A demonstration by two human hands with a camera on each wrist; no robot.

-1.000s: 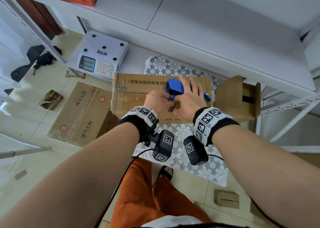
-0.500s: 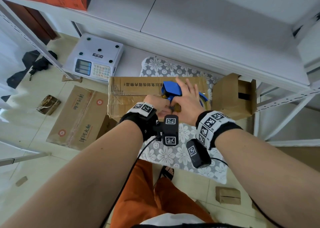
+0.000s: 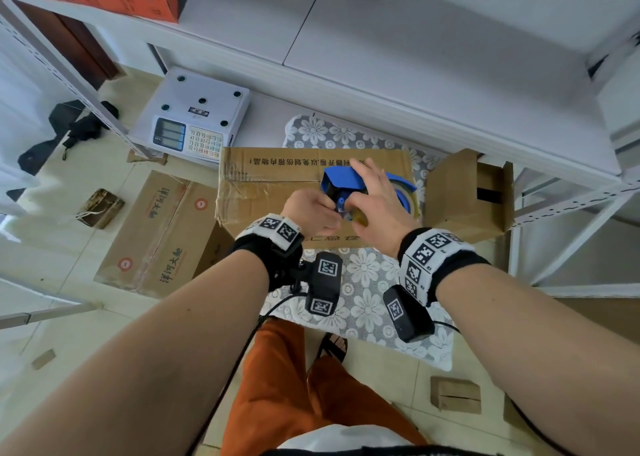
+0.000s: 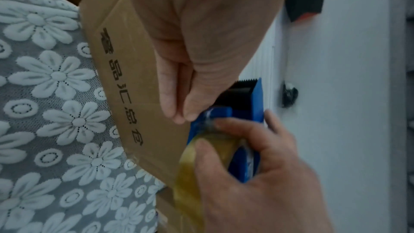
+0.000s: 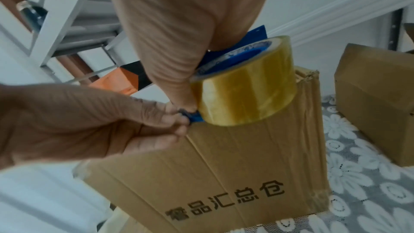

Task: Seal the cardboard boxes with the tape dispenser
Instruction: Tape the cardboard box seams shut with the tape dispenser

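- Head view: a blue plastic tape dispenser (image 3: 349,182) loaded with a roll of clear yellowish tape (image 3: 410,201) sits on top of a closed brown cardboard box (image 3: 273,182) printed with black characters. The box stands on a grey floral lace cloth (image 3: 363,272). The right hand (image 3: 375,206) covers the dispenser, fingers spread over it; the left hand (image 3: 310,209) meets it at the near end. A smaller brown carton (image 3: 464,196) stands just to the right.
- Left wrist view: the left hand's fingertips (image 4: 190,112) pinch the tape end at the dispenser's front; the right hand's curled fingers press on the roll.
- Right wrist view: the right thumb wraps the roll's side, holding the dispenser above the box edge.
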